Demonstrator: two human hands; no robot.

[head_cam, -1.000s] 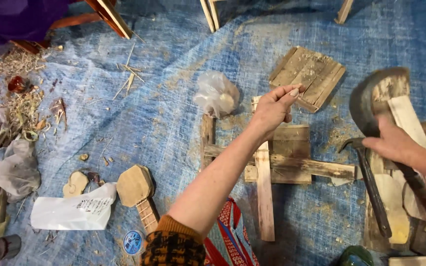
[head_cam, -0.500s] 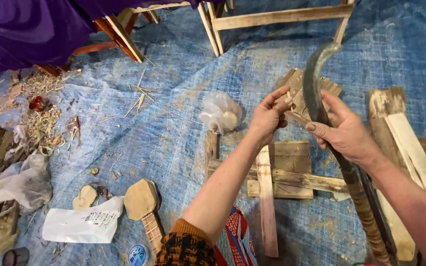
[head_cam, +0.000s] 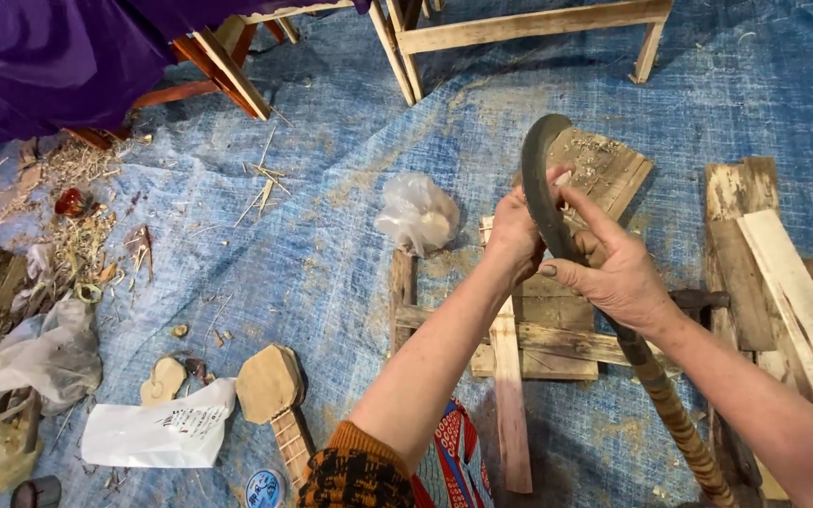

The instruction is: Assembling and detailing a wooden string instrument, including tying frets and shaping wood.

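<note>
While gripped, sickle [head_cam: 557,221] upright (hook up), leaning left.

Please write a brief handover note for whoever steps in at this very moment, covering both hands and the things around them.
Left hand: fingers pinched at the curved blade, by the wooden board.
Right hand: wrapped around the blade tool just above its wrapped handle.
Under the hands: a frame of nailed slats on the blue tarp; a clear plastic bag beside it; loose planks to the right.
Done: tool is in hand, raised over the slats.
Left: no cut visible.
</note>
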